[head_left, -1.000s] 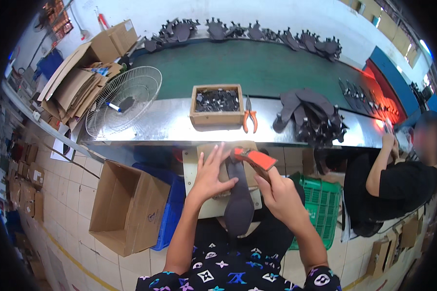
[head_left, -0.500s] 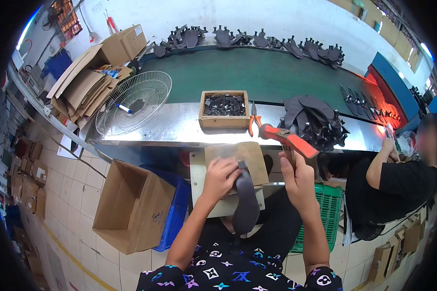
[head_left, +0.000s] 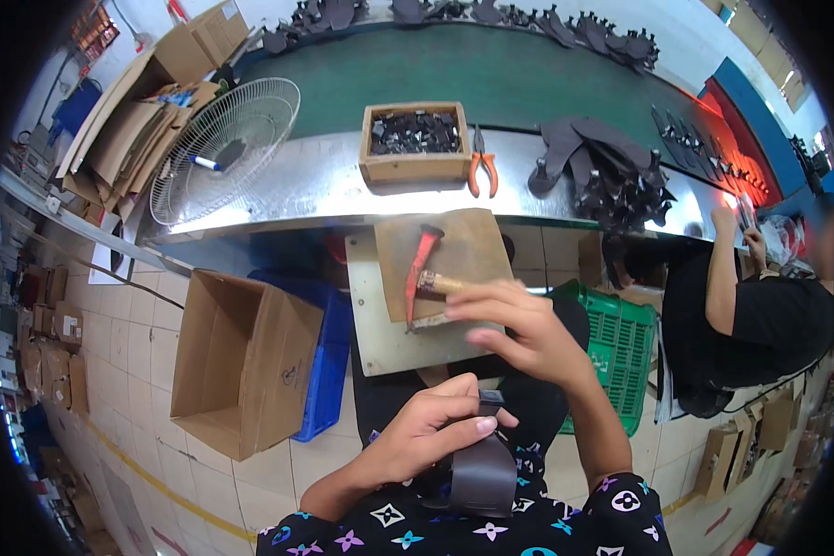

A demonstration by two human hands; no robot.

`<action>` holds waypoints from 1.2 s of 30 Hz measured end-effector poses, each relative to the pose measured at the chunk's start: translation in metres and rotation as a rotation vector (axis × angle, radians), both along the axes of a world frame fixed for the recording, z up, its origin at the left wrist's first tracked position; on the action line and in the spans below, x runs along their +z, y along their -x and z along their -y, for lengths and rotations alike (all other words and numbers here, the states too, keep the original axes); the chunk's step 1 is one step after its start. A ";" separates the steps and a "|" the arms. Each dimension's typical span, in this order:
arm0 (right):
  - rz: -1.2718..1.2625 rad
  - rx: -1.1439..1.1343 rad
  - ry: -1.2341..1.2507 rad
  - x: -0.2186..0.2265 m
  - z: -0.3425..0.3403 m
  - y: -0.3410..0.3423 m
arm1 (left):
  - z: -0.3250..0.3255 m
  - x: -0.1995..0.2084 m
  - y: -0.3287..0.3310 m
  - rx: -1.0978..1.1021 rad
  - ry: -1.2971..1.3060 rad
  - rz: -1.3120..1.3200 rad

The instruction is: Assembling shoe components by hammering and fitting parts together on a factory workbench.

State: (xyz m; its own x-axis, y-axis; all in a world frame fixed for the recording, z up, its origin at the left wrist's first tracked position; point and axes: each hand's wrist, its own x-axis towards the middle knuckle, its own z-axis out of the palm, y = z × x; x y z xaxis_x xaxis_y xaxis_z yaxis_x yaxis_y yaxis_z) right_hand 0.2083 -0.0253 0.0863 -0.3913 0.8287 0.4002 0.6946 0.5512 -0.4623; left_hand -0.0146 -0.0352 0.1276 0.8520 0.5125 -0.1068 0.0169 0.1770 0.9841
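Close to my body, my left hand (head_left: pixel 431 426) is closed around a dark brown shoe sole (head_left: pixel 484 477), with a small black piece (head_left: pixel 490 398) at its far end by my fingertips. A hammer (head_left: pixel 423 269) with a red head and a wooden handle lies on a brown sheet (head_left: pixel 394 243). That sheet rests on a cream-coloured board (head_left: pixel 366 324) in front of me. Over the board's right side hangs my right hand (head_left: pixel 519 334), open, its fingers stretched toward the hammer's handle and slightly blurred.
On the metal bench stand a wooden box (head_left: pixel 415 171) of small black pieces, orange-handled pliers (head_left: pixel 483 167), a pile of soles (head_left: pixel 602 171) and a wire fan guard (head_left: pixel 227 153). A carton (head_left: pixel 246 361) and a green crate (head_left: pixel 612 361) flank me. A co-worker (head_left: pixel 760 324) sits at right.
My right hand has let go of the hammer, which now lies on the sheet. My left hand has brought the sole off the board toward my body. The view has tilted downward.
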 end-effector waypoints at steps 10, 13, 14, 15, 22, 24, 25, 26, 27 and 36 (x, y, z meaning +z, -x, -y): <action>-0.929 0.253 0.361 0.007 0.082 -0.008 | 0.011 -0.021 -0.020 -0.413 0.402 0.205; -0.916 0.461 0.354 0.015 0.079 -0.009 | 0.011 -0.018 -0.026 -0.575 0.477 0.193; -0.901 0.528 0.366 0.017 0.078 -0.008 | 0.010 -0.016 -0.026 -0.567 0.480 0.196; -0.887 0.554 0.326 0.018 0.076 -0.007 | 0.010 -0.015 -0.025 -0.609 0.493 0.210; -0.831 0.672 0.247 0.021 0.080 0.001 | 0.015 -0.017 -0.019 -0.711 0.555 0.218; -0.783 0.718 0.223 0.028 0.078 0.002 | 0.018 -0.016 -0.020 -0.710 0.527 0.273; -0.760 0.687 0.249 0.032 0.075 0.002 | 0.017 -0.014 -0.019 -0.680 0.449 0.285; -0.737 0.674 0.276 0.037 0.071 0.001 | 0.013 -0.011 -0.018 -0.662 0.364 0.246; -0.588 0.563 0.221 0.043 0.069 -0.002 | 0.009 -0.007 -0.014 -0.536 0.301 0.248; -0.244 -0.579 0.224 0.000 0.131 -0.048 | -0.159 0.053 0.086 1.074 -0.778 0.047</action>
State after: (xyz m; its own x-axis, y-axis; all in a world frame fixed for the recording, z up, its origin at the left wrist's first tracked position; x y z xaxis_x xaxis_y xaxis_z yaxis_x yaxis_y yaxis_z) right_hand 0.2563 -0.1562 0.0867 0.2216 0.9512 0.2149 0.7106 -0.0065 -0.7036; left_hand -0.1010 0.1235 0.1805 -0.0181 0.8431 0.5375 0.1866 -0.5253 0.8302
